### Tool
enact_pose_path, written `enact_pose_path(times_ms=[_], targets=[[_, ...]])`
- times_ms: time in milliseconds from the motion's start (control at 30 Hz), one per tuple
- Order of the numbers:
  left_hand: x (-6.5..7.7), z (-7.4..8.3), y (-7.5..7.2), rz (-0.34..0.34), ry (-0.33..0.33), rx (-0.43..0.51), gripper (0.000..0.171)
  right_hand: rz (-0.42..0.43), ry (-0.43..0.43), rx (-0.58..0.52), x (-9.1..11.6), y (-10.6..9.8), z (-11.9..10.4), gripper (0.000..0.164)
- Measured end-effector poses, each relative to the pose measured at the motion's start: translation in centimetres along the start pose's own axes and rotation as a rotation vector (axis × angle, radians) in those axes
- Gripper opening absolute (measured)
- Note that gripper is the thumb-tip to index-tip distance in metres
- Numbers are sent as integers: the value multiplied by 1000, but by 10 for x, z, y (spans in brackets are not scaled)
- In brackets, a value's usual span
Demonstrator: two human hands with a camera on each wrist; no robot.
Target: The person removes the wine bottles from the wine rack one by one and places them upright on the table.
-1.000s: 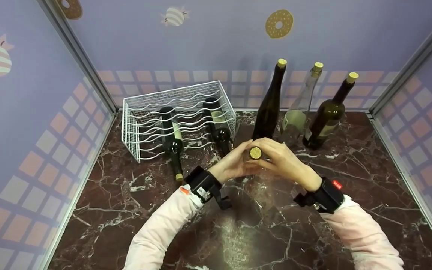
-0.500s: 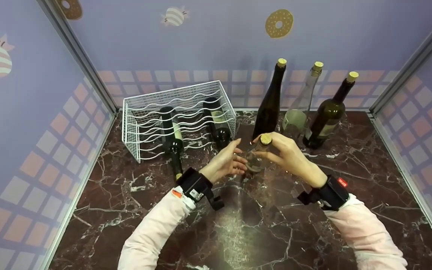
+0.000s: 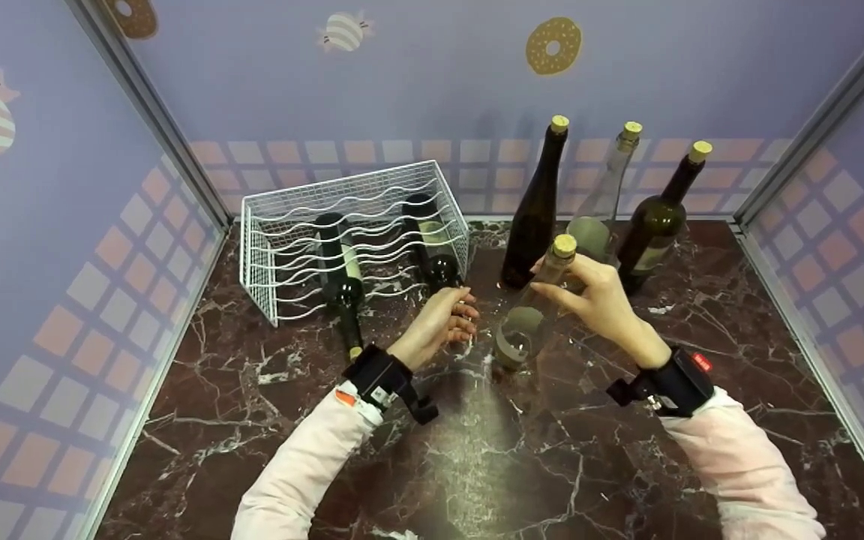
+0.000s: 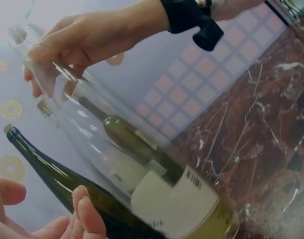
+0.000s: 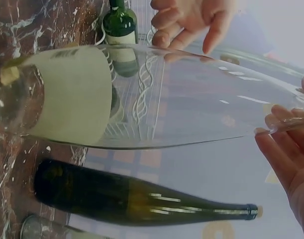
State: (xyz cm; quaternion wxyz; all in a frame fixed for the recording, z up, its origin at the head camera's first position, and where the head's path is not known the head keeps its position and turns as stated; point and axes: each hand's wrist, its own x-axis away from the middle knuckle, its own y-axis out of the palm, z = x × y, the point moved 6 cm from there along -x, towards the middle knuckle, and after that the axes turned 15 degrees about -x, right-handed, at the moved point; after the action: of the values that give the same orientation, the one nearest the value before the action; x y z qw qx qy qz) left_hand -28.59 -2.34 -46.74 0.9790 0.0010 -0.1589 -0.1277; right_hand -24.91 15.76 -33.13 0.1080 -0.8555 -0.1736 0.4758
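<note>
Tilting is the step in hand, as I read it: the clear bottle (image 3: 529, 311) leans with its corked neck toward the far right of the marble worktop (image 3: 552, 450) and its base low near the middle, apparently touching or just above the stone; I cannot tell which. The right hand (image 3: 601, 304) pinches the neck just under the cork, fingers and thumb curled round the glass. In the right wrist view those fingertips (image 5: 283, 124) sit on the narrow end while the labelled base points away from them. The left hand (image 3: 439, 322) has nothing in it, its fingers loosely bent, just beside the bottle's lower body without touching it. In the left wrist view the fingers (image 4: 82, 214) lie below the glass with a gap between.

A likely next move is to lay the bottle flat and carry it to the white wire rack (image 3: 349, 232) at the far left, where 2 dark bottles (image 3: 342, 277) already lie with their necks poking out. That would call for the left hand to come under the heavy base first, since a pinch at the neck alone leaves smooth glass free to swing.

3 more corked bottles (image 3: 537, 210) stand upright along the far edge, behind the tilted bottle.
</note>
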Motion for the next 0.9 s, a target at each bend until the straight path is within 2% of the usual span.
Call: enact_pose_path(times_ms=[133,433,667,900], targets=[[-1,-1,-4,4,27,4,25,48,63,16,3,-12,4,27],[-2,-7,-13,8,30,13,30,148,113,151,11,-46,14,24],[0,-11,-20,28,44,12,28,264,177,227,22,-84,22,19],[1,-17,-26,38,28,14,19,329,230,335,36,-121,36,15]])
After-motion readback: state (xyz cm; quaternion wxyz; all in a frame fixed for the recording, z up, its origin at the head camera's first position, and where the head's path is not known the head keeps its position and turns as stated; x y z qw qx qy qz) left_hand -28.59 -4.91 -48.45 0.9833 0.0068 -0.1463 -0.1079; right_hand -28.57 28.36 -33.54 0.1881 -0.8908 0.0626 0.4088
